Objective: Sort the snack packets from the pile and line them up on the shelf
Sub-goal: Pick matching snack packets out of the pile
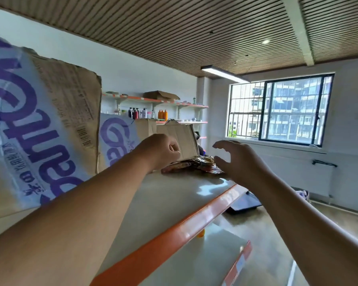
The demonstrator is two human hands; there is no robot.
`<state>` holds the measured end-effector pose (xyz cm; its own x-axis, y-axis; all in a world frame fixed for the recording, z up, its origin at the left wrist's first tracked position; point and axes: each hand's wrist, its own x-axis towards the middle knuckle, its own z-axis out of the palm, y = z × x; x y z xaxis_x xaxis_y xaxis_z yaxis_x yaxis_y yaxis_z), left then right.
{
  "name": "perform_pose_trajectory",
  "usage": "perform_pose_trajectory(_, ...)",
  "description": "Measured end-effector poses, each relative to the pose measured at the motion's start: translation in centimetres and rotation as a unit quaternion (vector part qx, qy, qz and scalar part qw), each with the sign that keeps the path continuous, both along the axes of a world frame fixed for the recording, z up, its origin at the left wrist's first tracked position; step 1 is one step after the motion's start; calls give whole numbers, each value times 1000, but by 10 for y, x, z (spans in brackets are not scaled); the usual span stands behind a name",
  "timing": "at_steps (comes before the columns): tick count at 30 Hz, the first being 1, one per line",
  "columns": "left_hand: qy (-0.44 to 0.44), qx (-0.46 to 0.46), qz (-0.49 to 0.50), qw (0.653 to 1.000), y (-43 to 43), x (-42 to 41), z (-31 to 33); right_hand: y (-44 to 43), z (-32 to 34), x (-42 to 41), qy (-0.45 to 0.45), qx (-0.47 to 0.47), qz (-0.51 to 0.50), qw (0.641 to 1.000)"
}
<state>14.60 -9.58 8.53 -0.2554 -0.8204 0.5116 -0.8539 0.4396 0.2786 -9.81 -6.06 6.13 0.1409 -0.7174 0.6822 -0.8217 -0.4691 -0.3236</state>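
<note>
- Centrally, the snack packets [194, 165] lie in a loose, crumpled pile on the top shelf [163, 203], near its far end and just in front of a bent cardboard flap [182, 141]. None is lined up yet, so the sorting appears to be at its start.
- Left hand [161, 150]: reached along the shelf to the near edge of the pile, fingers curled tight. Whether they pinch a packet or hold nothing cannot be told, since the palm side is turned away.
- Right hand [238, 162]: raised just beside the pile's outer edge, fingers spread wide and bent like a claw, holding nothing. This pose suggests it is about to gather or steady the packets.
- Bare shelf surface between the viewer and the pile, bounded by the orange front rail [174, 234], is probably where the row should go.
- Large carton [39, 124] and a second carton [120, 137] stand at the back of the shelf, so the row would need to run in front of them.
- Writing: both cartons carry big purple Latin letters turned on their side and cut off, so no brand name can be read with certainty. Small Chinese characters and a barcode [84, 135] sit beside them, too blurred to read. Packet print is illegible.
- Background: wall shelves [153, 100] with bottles [162, 114], and a barred window [281, 108].
</note>
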Motion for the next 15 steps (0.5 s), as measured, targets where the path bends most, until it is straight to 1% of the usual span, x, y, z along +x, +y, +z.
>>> perform_pose_trajectory(6, 2, 34, 51, 998, -50, -30, -5, -93, 4, -31, 1, 4, 21, 1000)
perform_pose_trajectory(10, 21, 70, 98, 992, -92, -56, -12, -169, 3, -53, -5, 33, 33, 999)
perform_pose_trajectory(13, 22, 119, 149, 981, -126, -77, -18, -222, 1, -59, 32, 77, 32, 996)
perform_pose_trajectory(15, -13, 168, 185, 968, -146, -92, -26, -251, 2, -59, 70, 109, 36, 991)
